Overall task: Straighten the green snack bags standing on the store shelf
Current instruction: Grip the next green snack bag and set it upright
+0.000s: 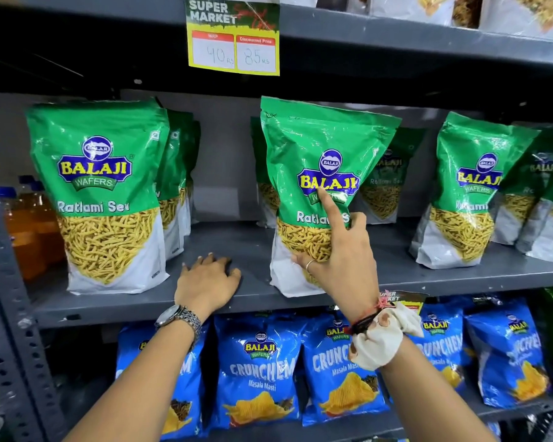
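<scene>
The middle green bag (313,173), tilted at the shelf (141,301) front, is gripped low by the right hand (339,260), index finger raised, while the left hand (206,282) lies flat, spread; straightening seems barely begun, the right-hand bags (470,189) leaning

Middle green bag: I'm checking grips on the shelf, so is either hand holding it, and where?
The right hand grips the middle green bag at its lower right front. The left hand lies flat on the shelf, holding nothing.

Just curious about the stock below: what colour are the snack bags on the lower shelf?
Blue bags with yellow wafers pictured, clearest in the head view.
</scene>
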